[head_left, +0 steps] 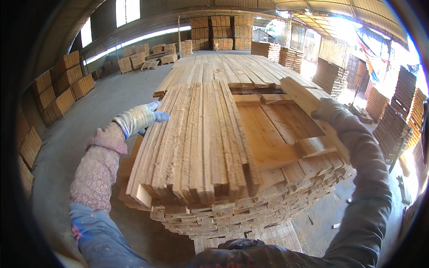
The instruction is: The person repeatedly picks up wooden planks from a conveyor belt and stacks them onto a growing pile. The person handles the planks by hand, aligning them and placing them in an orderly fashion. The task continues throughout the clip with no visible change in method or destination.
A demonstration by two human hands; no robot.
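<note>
A tight row of rough wooden planks (192, 134) stands on edge on top of a large lumber stack (250, 214). At the row's left side is my left hand (140, 117) in a light, blue-stained glove. Its fingers and thumb are apart, touching the outer plank; their undersides are hidden. My right hand (330, 110), also gloved, grips a loose wooden plank (300, 96) along the stack's right side, with the fingers wrapped over it. Between the row and that plank is a recess with flat boards (268, 129). A short wood block (315, 146) lies at its near right corner.
Flat boards (223, 67) cover the far part of the stack. Lumber piles stand on the left (67, 76), at the back (221, 33) and on the right (330, 76). Wood scraps (336, 226) lie on the concrete floor (107, 102). A pallet jack (356, 100) stands at right.
</note>
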